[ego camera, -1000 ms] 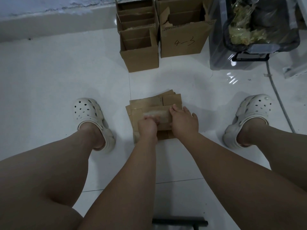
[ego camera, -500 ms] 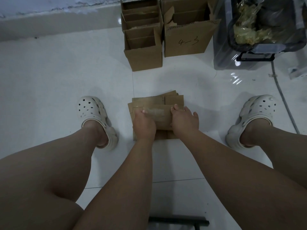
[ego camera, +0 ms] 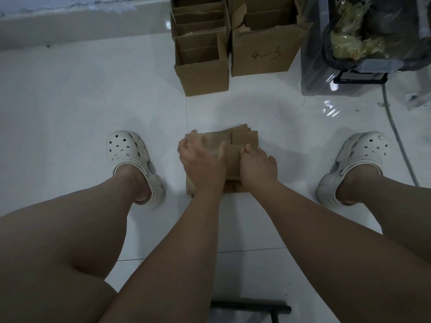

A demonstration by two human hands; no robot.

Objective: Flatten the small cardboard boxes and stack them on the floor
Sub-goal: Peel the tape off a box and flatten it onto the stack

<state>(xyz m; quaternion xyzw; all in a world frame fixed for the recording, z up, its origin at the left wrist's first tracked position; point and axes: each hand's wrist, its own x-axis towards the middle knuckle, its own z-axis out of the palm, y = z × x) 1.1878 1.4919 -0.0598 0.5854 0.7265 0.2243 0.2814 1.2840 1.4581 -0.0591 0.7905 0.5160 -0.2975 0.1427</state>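
- Fingers (ego camera: 187,146) of the left hand (ego camera: 204,164) are blurred but look straightened and spread, palm down over the near-left part of the stack of flattened boxes (ego camera: 245,138). They clamp nothing that I can see.
- Right hand (ego camera: 257,167) lies palm down on the top sheet with its fingers loosely together, likely pinning the card so it cannot spring back open.
- That stack lies on the floor (ego camera: 93,101) between the left shoe (ego camera: 130,159) and the right shoe (ego camera: 359,157), with its edges slightly fanned. The pressing probably settles and squares it.
- Small upright boxes (ego camera: 201,73) stand in a row beyond, well apart from the stack, tops open. Only cardboard flaps show inside, so they probably await flattening.
- Larger box marked "4-3" (ego camera: 265,54), just beside them, is open, and its contents are hidden.
- Clear bin (ego camera: 312,73) at far right holds a dark bag (ego camera: 396,31) with crumpled yellowish film (ego camera: 345,43).
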